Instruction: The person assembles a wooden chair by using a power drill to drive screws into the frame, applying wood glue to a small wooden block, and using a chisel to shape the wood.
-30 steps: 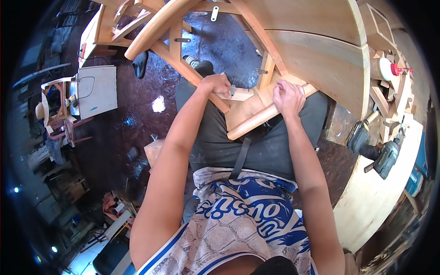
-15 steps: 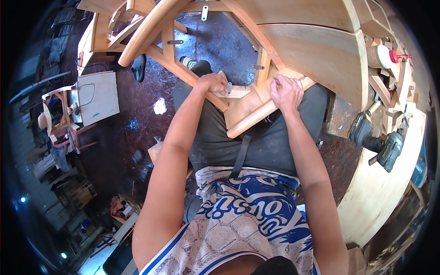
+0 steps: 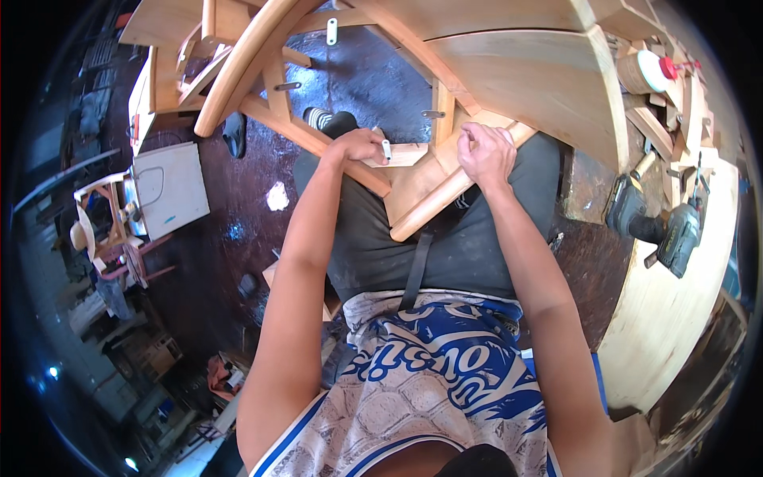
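Note:
A pale wooden furniture frame (image 3: pixel 433 191) with a rounded rail lies across my thighs. My left hand (image 3: pixel 362 148) is closed around its left side, fingers beside a small slotted metal plate (image 3: pixel 387 149) on a short crosspiece (image 3: pixel 409 154). On the right, my right hand (image 3: pixel 486 153) is closed with curled fingers above the rounded rail (image 3: pixel 445 199); what those fingers hold, if anything, is hidden. More slotted plates are fixed to the frame, including a metal plate (image 3: pixel 434 114) and a pale plate (image 3: pixel 332 32) farther off. A large wooden panel (image 3: pixel 520 83) rises at the far right.
At right, a cordless drill (image 3: pixel 678 238) and another power tool (image 3: pixel 628 203) lie near a long pale board (image 3: pixel 668 310). A white tub with a red cap (image 3: pixel 653 71) stands by wood scraps. A white board (image 3: pixel 171 189) stands at left; a dark shoe (image 3: pixel 234 133) lies on the floor.
The view has shifted slightly. My right hand has moved a little toward the left, its fingers still curled. My left hand keeps its place on the frame.

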`<state>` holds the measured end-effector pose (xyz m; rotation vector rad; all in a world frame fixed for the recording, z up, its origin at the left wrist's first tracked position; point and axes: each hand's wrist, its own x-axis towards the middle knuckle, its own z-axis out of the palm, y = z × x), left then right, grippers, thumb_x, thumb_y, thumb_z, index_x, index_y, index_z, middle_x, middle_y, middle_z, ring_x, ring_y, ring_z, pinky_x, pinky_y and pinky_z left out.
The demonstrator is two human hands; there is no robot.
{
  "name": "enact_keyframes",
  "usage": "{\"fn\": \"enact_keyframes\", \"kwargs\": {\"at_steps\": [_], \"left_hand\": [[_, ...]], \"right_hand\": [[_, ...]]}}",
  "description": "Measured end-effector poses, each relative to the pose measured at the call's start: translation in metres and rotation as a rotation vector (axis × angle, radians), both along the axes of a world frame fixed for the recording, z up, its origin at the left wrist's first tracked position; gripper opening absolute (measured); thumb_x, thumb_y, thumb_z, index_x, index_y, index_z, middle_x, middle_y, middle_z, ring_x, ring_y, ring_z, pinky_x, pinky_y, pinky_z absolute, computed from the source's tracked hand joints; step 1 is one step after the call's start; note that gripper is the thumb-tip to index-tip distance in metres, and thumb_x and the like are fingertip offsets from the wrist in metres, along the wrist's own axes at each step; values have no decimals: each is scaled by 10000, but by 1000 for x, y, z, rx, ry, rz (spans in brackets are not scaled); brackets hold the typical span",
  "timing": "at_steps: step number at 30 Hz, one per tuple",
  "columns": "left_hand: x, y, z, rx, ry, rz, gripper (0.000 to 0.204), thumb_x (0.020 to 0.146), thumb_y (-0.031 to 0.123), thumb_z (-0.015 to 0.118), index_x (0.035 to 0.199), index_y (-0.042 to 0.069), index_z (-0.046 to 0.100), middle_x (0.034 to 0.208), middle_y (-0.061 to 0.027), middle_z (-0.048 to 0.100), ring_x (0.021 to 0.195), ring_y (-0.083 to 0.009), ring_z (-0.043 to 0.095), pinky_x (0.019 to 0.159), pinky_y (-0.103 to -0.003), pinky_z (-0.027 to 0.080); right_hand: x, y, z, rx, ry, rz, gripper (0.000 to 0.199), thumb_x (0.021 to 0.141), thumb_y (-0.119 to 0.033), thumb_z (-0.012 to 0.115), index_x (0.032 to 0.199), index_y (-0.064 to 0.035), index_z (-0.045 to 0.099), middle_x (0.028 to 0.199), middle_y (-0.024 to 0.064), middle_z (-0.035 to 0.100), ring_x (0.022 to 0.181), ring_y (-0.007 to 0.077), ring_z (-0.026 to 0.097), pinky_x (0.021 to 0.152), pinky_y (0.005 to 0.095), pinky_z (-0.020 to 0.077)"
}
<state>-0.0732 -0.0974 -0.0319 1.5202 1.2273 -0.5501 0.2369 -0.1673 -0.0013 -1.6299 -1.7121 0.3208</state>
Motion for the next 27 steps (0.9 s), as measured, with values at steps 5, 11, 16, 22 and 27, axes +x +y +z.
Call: {"fn": "enact_keyframes", "kwargs": {"at_steps": [5, 11, 16, 22, 27], "left_hand": [[-14, 6, -2, -289, -368, 405, 609, 740, 131, 827, 1322, 45, 668, 1093, -16, 708, 1031, -140, 614, 952, -298, 467], [-9, 8, 13, -346, -445, 468, 664, 742, 112, 839, 1371, 52, 637, 1120, -47, 734, 995, -134, 656, 944, -291, 491], [-9, 7, 16, -347, -471, 512, 662, 745, 111, 837, 1372, 51, 635, 1142, -61, 737, 996, -143, 665, 947, -297, 495], [-6, 8, 18, -352, -457, 521, 672, 748, 100, 828, 1387, 49, 626, 1121, -30, 728, 1007, -115, 631, 956, -277, 468], [-7, 8, 19, -342, -452, 519, 670, 746, 95, 825, 1384, 44, 626, 1106, -31, 727, 998, -120, 633, 951, -277, 473]], "right_hand": [[1, 0, 1, 89, 73, -31, 69, 795, -107, 683, 849, -99, 725, 743, 78, 711, 716, 274, 680, 790, 395, 516], [4, -1, -3, 85, 80, -20, 74, 778, -102, 681, 836, -90, 726, 751, 86, 717, 710, 277, 684, 790, 393, 520], [4, -1, -3, 86, 80, -2, 75, 768, -102, 679, 824, -91, 727, 739, 90, 713, 694, 284, 683, 772, 392, 525], [5, 1, -3, 94, 87, -6, 69, 771, -107, 678, 820, -92, 724, 729, 88, 709, 690, 281, 683, 771, 391, 526], [5, 2, -3, 82, 86, -4, 70, 772, -107, 678, 821, -92, 724, 723, 87, 706, 686, 282, 681, 771, 390, 526]]}}
